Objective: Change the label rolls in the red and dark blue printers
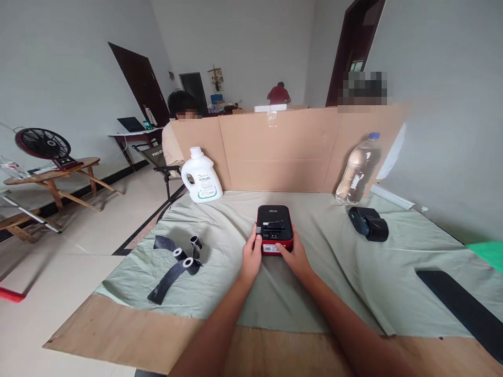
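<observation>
A black box-shaped device with red sides [275,217] is at the middle of the cloth-covered table, a white label on its near face. My left hand [251,255] grips its left side, thumb at the near left corner. Around the right side is my right hand [297,256], its thumb over the label. On top of the device lies a small dark strip with a light end [274,225]. Black rolls [191,265] with loose dark strips lie to the left. A second black device [368,223] rests on the cloth at the right.
Behind the device stand a cardboard panel [279,152], a white jug [202,178] and a clear bottle with a blue cap [359,170]. A long black flat object [459,309] lies at the right edge. People are beyond the panel; a fan [45,144] stands far left.
</observation>
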Available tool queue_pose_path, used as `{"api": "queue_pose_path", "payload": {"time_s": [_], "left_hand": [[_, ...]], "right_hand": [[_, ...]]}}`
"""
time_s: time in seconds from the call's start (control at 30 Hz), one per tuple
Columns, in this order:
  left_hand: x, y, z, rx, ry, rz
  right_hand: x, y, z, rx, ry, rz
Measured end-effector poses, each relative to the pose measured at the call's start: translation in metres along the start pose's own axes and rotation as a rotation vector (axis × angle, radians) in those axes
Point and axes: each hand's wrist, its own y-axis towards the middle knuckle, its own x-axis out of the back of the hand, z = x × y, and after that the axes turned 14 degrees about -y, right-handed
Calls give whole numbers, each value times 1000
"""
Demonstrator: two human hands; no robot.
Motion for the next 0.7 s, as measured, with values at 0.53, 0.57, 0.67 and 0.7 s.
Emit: {"api": "queue_pose_path", "payload": {"time_s": [0.53,0.57,0.67,0.7], "left_hand": [[4,-1,-3,19,-35,65],[5,-1,-3,5,-32,70],[9,1,-3,-42,-38,105],[11,2,-4,-51,-36,118]], "right_hand": [[7,-8,6,24,-195,-71],[7,-8,7,30,-201,-77],[9,-7,10,44,-196,-106],[9,-6,9,37,-182,-109]]}}
